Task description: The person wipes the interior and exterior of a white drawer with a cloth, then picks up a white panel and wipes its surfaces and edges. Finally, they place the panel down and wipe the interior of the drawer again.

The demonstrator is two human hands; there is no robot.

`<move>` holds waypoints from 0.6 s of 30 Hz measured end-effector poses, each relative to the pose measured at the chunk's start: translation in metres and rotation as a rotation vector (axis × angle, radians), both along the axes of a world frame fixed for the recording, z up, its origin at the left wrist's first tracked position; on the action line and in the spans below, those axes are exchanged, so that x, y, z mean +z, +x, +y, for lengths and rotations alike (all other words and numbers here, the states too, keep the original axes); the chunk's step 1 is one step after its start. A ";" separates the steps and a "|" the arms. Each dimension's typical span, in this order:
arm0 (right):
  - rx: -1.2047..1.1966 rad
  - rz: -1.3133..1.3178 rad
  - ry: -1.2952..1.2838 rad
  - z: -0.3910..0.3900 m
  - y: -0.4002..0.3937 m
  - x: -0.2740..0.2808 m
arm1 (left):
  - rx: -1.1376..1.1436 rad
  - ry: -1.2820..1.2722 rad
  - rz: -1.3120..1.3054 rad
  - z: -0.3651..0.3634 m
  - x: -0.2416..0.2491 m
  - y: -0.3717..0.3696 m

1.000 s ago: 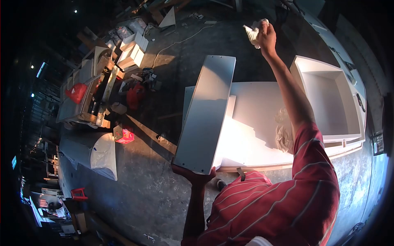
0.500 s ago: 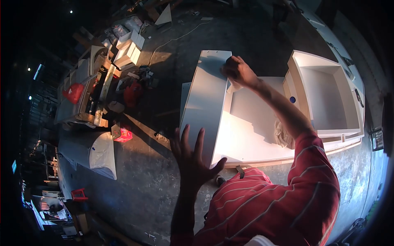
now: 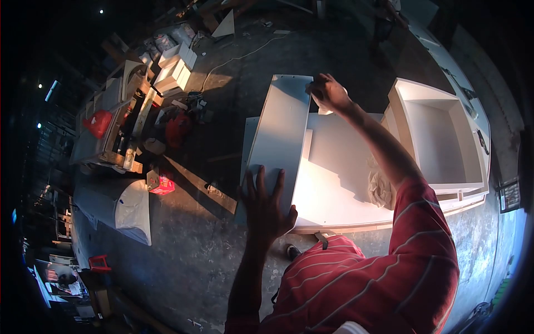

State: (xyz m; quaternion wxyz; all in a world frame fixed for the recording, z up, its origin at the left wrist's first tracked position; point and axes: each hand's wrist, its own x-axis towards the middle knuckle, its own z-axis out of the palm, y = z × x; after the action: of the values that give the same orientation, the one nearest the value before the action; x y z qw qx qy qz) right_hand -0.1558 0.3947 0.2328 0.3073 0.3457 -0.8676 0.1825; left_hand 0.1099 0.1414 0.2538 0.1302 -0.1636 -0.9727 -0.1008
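Observation:
A long white board [image 3: 282, 125] lies in front of me, raised over a wider white panel [image 3: 334, 192]. My left hand [image 3: 266, 209] rests on the near end of the board, its fingers spread. At the far right corner, my right hand [image 3: 331, 96] is closed around a pale cloth [image 3: 324, 110], which pokes out below the fingers. The fingers touch or nearly touch the board's edge there. A crumpled beige cloth [image 3: 381, 186] lies on the wider panel, below my right forearm.
An open white box-shaped cabinet [image 3: 436, 133] stands on the right. To the left are a wooden workbench [image 3: 130, 133] with a red bag [image 3: 98, 123], a red carton [image 3: 161, 183] and a wrapped roll [image 3: 114, 206]. A wooden plank [image 3: 200, 183] lies on the floor.
My left hand has come down from above onto the board. My right hand has shifted slightly right at the far corner, with the pale cloth still in it.

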 end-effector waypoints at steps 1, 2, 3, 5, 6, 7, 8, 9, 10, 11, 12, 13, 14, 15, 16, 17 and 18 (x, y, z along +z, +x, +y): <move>0.037 0.031 0.064 -0.004 0.002 -0.001 | 0.000 0.002 -0.009 0.000 0.001 0.000; 0.074 0.061 0.128 -0.007 0.002 0.001 | 0.001 0.004 -0.002 0.000 0.001 -0.002; 0.077 0.065 0.131 -0.006 -0.001 0.004 | 0.004 0.002 -0.004 0.000 0.000 -0.003; 0.019 -0.038 0.057 0.001 -0.005 0.007 | 0.005 0.005 -0.019 0.001 -0.003 0.002; -0.144 -0.089 0.019 0.001 -0.016 -0.001 | 0.009 0.005 -0.023 0.001 -0.002 0.001; -0.144 -0.087 0.018 0.000 -0.013 -0.001 | 0.015 0.005 -0.025 0.001 -0.001 0.000; -0.043 -0.051 0.055 -0.002 -0.009 -0.001 | 0.016 0.005 -0.020 0.000 -0.001 0.001; 0.057 -0.012 0.095 -0.004 -0.005 -0.001 | 0.014 0.005 -0.009 0.000 -0.002 0.002; 0.024 0.018 -0.006 -0.008 -0.002 -0.008 | 0.012 0.006 0.005 0.000 -0.002 0.000; 0.027 0.017 -0.002 -0.005 -0.010 -0.010 | 0.015 0.010 0.004 0.000 -0.002 -0.001; -0.028 -0.031 0.031 0.002 -0.020 -0.009 | 0.020 0.002 -0.006 0.001 0.000 -0.001; -0.085 -0.077 0.062 0.005 -0.024 -0.006 | 0.022 -0.009 -0.015 0.002 0.001 0.000; -0.149 -0.111 0.078 0.006 -0.027 -0.004 | 0.020 -0.010 -0.018 0.002 0.000 0.001; -0.150 -0.109 0.076 0.003 -0.026 -0.006 | 0.013 0.000 -0.010 0.001 -0.001 0.001; -0.107 -0.029 0.131 -0.002 -0.022 -0.010 | 0.008 0.011 -0.001 0.001 0.000 0.000; -0.062 0.052 0.188 -0.008 -0.014 -0.008 | 0.010 0.013 0.003 0.001 0.001 -0.002; -0.024 0.023 0.151 -0.005 -0.006 -0.004 | 0.014 0.010 0.000 0.002 0.002 -0.003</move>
State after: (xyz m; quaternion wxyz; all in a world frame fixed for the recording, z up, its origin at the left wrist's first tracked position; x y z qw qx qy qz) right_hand -0.1620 0.3893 0.2293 0.2925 0.3597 -0.8793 0.1090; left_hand 0.1070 0.1435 0.2556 0.1317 -0.1559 -0.9733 -0.1048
